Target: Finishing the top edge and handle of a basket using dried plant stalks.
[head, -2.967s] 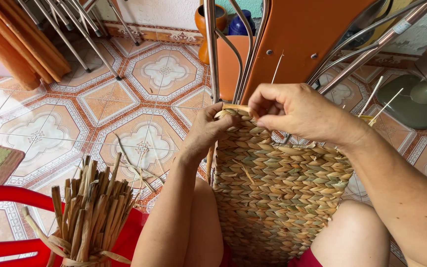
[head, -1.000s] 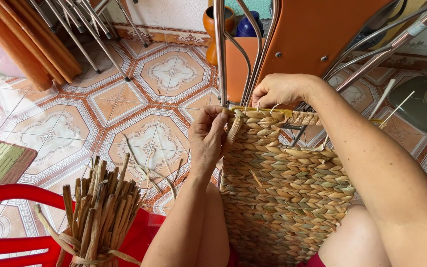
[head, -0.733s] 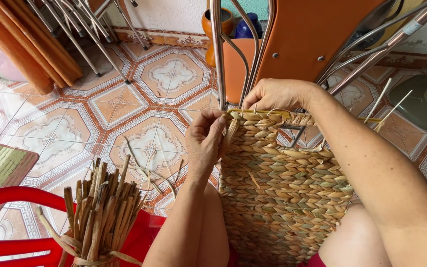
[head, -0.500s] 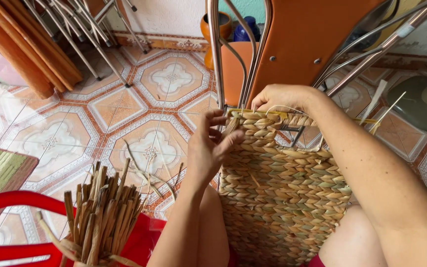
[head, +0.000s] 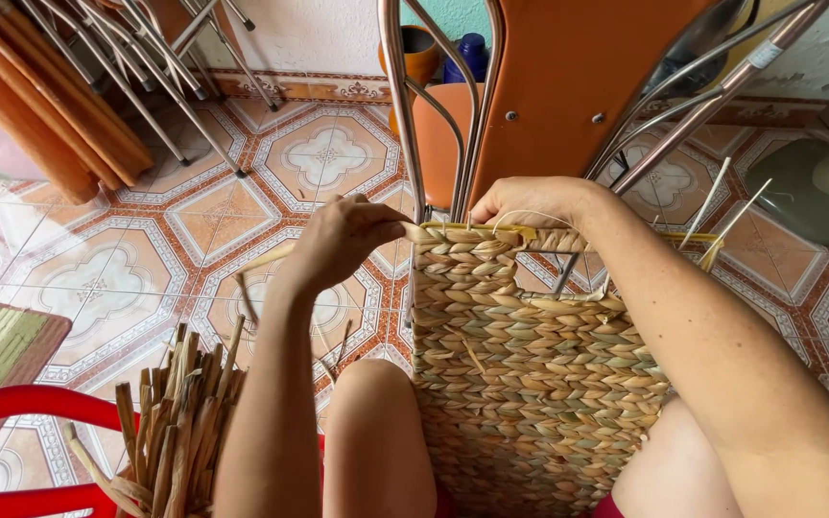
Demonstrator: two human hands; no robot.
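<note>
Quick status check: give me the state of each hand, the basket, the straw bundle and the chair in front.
Left hand: pinching the basket's top corner.
Right hand: gripping the top rim.
Basket: upright between the knees, rim unfinished, loose strands sticking out.
Straw bundle: standing upright, untouched.
Chair: close behind the basket, apparently tipped, metal legs showing.

My right hand (head: 530, 201) curls over the woven basket (head: 530, 374) rim, its fingertips hidden behind the weave. The basket's base runs off the bottom edge. At lower left, the reed bundle (head: 179, 422) and red chair (head: 21, 451) are cropped by the frame.
</note>
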